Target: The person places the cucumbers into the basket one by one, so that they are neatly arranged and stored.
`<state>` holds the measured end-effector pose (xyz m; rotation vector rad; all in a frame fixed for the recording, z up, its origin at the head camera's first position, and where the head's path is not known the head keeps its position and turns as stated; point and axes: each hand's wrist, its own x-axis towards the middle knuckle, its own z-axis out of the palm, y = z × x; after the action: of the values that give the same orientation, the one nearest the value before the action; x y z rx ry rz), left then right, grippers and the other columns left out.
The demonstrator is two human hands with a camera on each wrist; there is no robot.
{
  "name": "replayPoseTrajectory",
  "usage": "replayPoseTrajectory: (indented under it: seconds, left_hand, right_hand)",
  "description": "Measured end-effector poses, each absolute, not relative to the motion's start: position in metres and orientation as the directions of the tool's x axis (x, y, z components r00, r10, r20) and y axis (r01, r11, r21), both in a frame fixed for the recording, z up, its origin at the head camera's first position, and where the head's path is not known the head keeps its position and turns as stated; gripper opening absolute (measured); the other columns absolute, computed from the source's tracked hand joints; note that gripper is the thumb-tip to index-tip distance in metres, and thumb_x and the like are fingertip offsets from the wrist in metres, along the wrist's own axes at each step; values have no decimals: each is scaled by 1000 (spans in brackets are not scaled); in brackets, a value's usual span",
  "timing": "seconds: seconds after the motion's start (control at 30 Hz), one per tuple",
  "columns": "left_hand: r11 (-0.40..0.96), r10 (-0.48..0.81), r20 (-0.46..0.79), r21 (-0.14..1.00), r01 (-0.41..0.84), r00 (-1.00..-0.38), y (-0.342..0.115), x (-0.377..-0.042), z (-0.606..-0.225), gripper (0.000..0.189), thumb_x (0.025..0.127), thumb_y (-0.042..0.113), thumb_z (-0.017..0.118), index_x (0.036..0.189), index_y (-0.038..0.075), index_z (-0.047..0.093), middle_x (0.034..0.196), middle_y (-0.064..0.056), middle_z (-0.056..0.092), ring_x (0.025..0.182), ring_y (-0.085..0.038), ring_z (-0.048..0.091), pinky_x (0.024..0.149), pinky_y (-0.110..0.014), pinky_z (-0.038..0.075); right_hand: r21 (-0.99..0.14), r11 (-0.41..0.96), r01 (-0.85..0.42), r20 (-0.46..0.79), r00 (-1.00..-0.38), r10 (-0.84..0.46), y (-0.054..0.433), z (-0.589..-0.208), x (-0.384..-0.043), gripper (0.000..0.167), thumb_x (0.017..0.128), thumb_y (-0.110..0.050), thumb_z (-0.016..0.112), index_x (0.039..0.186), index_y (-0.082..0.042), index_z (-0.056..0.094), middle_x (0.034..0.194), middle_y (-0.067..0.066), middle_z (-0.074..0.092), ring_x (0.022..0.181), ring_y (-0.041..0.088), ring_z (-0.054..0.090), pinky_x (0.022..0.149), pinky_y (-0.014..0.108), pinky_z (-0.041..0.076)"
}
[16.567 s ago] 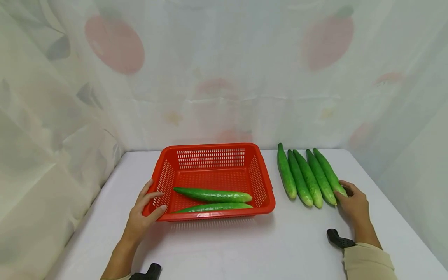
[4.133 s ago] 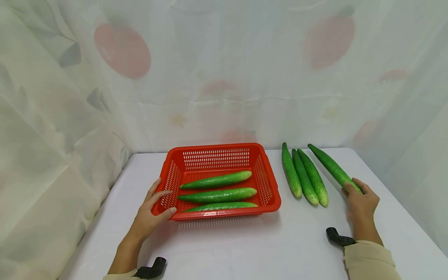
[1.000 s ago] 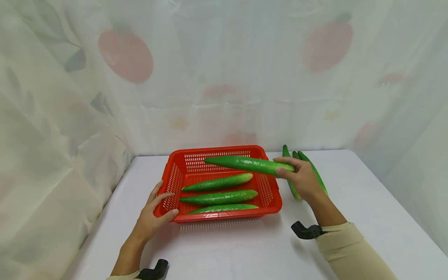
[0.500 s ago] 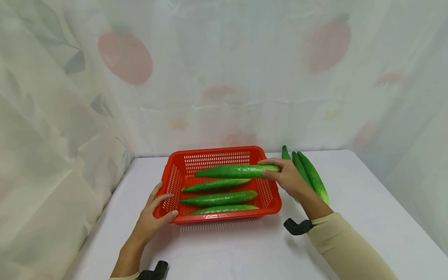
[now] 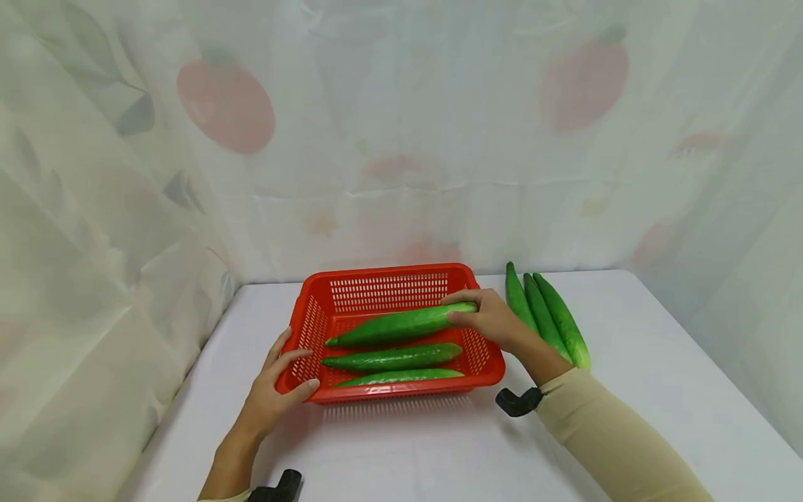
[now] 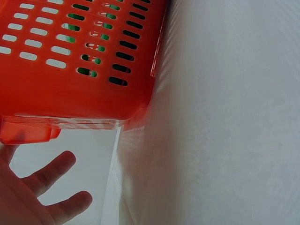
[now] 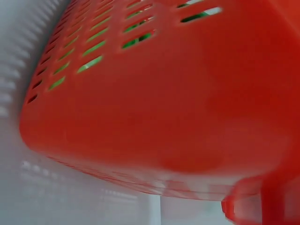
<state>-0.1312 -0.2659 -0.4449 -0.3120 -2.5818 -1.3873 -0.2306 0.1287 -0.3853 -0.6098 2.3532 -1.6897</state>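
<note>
In the head view, my right hand (image 5: pixel 486 317) pinches the pale end of a green cucumber (image 5: pixel 401 325), low inside the red plastic basket (image 5: pixel 389 394). This cucumber slants over another one behind it, of which just a dark tip (image 5: pixel 330 342) shows. Two more cucumbers lie crosswise nearer the front: a middle cucumber (image 5: pixel 392 358) and a front cucumber (image 5: pixel 401 377) partly hidden by the rim. My left hand (image 5: pixel 266 397) holds the basket's left rim near the front corner, fingers spread. In the left wrist view, its fingers (image 6: pixel 51 173) extend below the rim.
Three cucumbers (image 5: pixel 552 314) lie side by side on the white table (image 5: pixel 633 390), right of the basket; my right forearm crosses in front of them. A pale curtain (image 5: pixel 401 139) hangs behind the table. The right wrist view shows the basket's slotted outer wall (image 7: pixel 154 108).
My right hand has carried the cucumber left and down from above the basket's right side into it, over one lying there. Seconds earlier that cucumber was on the table. My left hand stays put.
</note>
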Motion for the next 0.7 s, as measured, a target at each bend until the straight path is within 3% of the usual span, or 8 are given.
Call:
replayPoseTrajectory:
  seconds: [0.3, 0.5, 0.7]
  left_hand:
    - [526, 95, 267, 804, 276, -959, -265, -131, -447, 45, 83, 23, 74, 125, 12, 61, 158, 2, 15, 139, -34, 20, 95, -62, 34]
    - [526, 94, 267, 805, 276, -959, -265, -131, -446, 45, 84, 23, 74, 125, 11, 61, 158, 2, 15, 139, -34, 20, 95, -60, 36]
    - [553, 87, 264, 789, 267, -961, -267, -132, -445, 46, 84, 25, 73, 125, 10, 61, 158, 1, 15, 138, -34, 22, 93, -52, 40]
  right_hand:
    - [-927, 318, -199, 28, -882, -470, 115, -392, -239, 28, 89, -13, 68, 116, -7, 69, 105, 10, 63, 89, 28, 60, 79, 51, 51]
    - [-920, 364, -144, -32, -899, -436, 106, -389, -238, 26, 88, -4, 64, 113, -3, 69, 104, 9, 64, 87, 25, 63, 75, 39, 54]
    - [-940, 333, -73, -67, -918, -391, 98, -386, -239, 25, 87, 7, 58, 109, 0, 68, 108, 14, 62, 83, 29, 66, 73, 42, 54]
